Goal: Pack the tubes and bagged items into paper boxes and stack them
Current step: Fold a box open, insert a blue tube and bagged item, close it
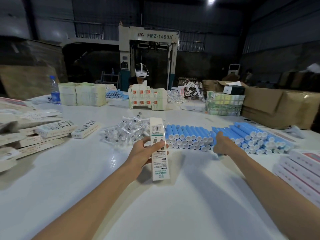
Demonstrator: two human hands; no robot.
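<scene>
Head view: a paper box (pixel 158 146) is held over the surface (pixel 173 205) in the closed grip of the left hand (pixel 145 153). A blue tube (pixel 220 155) is gripped at the pile (pixel 190 137) by the right hand (pixel 224 144), to be slid in next.

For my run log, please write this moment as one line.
left hand: holds paper box | right hand: grips blue tube at tube pile

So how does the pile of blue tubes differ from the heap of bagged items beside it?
The blue tubes lie in neat stacked rows, white ends toward the camera; the bagged items are a loose jumble. Tubes are opaque blue, bags clear. Both rest on the white table.
</scene>
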